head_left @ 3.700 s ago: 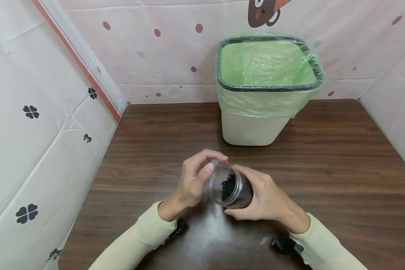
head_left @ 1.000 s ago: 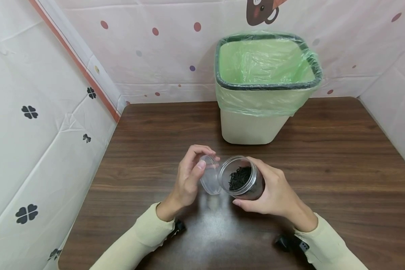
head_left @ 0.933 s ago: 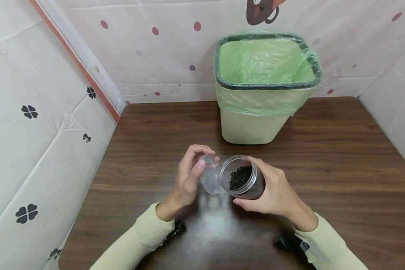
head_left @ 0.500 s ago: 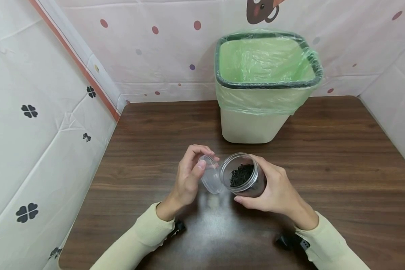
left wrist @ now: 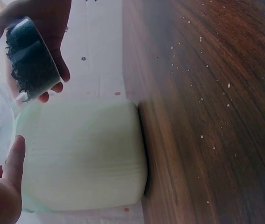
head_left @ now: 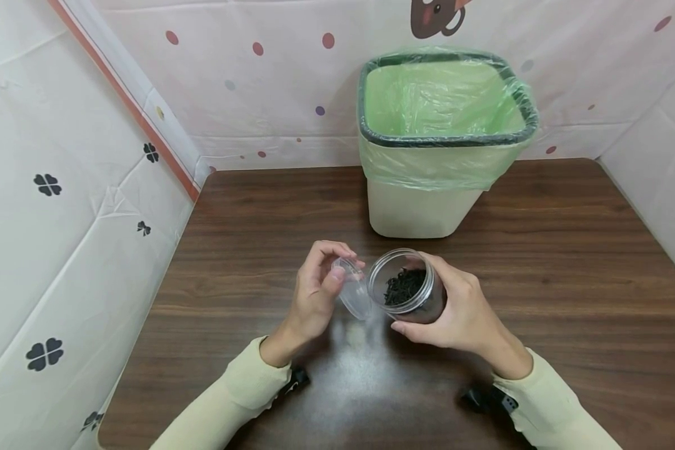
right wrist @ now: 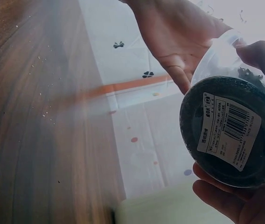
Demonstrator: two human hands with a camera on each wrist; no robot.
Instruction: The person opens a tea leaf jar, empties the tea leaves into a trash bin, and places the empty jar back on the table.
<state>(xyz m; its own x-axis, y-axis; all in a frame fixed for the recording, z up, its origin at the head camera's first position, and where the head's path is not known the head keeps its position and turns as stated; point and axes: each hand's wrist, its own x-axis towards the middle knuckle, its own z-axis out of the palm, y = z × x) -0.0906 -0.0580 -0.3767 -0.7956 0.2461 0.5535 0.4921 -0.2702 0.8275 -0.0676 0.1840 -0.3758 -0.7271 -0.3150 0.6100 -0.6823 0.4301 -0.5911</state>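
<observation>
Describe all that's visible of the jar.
The jar is clear, round and plastic-looking, its ridged mouth open. Dark, wiry shreds lie inside; a white barcode label is on its base. The right hand grips its side, holding it off the table, mouth tilted left. Whether the nearby lid touches it is unclear.

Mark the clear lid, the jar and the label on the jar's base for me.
Clear lid (head_left: 355, 297), head view: middle of its disc.
Jar (left wrist: 34, 60), left wrist view: side wall.
Label (right wrist: 228, 131), right wrist view: centre of printed face.

Beyond the hands (head_left: 314, 300) (head_left: 465, 309), the bin (head_left: 413, 209) blocks the way, with passage over the table (head_left: 574, 269) either side.
</observation>
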